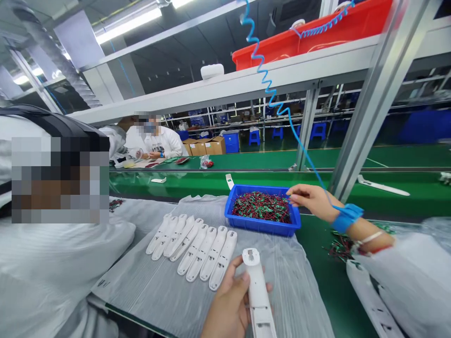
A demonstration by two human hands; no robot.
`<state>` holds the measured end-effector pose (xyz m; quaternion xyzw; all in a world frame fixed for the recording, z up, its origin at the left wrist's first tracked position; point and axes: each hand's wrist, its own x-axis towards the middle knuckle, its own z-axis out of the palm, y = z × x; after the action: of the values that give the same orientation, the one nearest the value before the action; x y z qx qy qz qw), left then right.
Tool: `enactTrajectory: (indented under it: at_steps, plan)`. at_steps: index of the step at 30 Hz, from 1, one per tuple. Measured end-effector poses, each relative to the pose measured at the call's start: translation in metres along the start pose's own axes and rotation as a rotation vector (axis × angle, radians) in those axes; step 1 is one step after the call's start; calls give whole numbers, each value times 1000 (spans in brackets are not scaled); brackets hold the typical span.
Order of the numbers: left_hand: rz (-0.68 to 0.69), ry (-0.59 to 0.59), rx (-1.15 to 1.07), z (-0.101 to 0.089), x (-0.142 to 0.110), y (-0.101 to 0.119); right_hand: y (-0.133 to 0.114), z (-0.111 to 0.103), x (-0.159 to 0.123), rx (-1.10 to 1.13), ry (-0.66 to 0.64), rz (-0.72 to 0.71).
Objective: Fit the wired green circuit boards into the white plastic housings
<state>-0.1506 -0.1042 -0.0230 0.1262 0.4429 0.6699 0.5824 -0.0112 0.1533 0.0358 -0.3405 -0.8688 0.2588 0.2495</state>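
My left hand (230, 300) is wrapped around a long white plastic housing (259, 291), with its rounded end pointing away from me and small cut-outs facing up. My right hand (302, 195) is at the right rim of a blue plastic bin (262, 226), its fingers drawn together; whether something small is between them is too fine to make out. A heap of small green parts with dark red wires (260, 206) fills the bin. Left of the held piece, several similar white housings (200, 253) lie side by side on a sheet of translucent wrap (158, 291).
A blue coiled cord (299, 141) hangs down to the strap on my right wrist. A co-worker (52, 263) sits close on my left, another (158, 141) across the green conveyor (190, 183). More wired parts (341, 246) and white housings (373, 300) lie at right, near a metal post (373, 103).
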Motion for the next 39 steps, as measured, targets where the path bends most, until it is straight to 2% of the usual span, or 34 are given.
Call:
enactTrajectory:
  at_steps: [3, 5, 9, 11, 14, 17, 20, 25, 31, 36, 39]
  plan:
    - [75, -4, 4, 13, 3, 4, -29, -16, -51, 306, -75, 37]
    - [89, -11, 4, 22, 3, 4, -49, -23, -84, 303, -38, -18]
    - [56, -79, 51, 35, -3, 0, -71, -21, -131, 16, 287, -340]
    - [43, -107, 84, 36, -6, -4, -73, -12, -144, -84, 438, -420]
    - [40, -133, 126, 35, -10, -8, -73, 4, -151, -152, 546, -445]
    - [45, -156, 146, 34, -12, -11, -75, 18, -148, -142, 572, -518]
    - [65, -156, 167, 34, -15, -11, -78, 24, -145, -131, 524, -574]
    - [62, -133, 191, 32, -18, -11, -78, 21, -148, -120, 499, -563]
    - [33, -225, 149, 31, -18, -19, -78, 31, -149, -84, 452, -617]
    - [143, -310, 195, 32, -19, -20, -77, 41, -152, -80, 409, -631]
    - [133, -306, 220, 30, -20, -20, -72, 45, -154, -15, 396, -597]
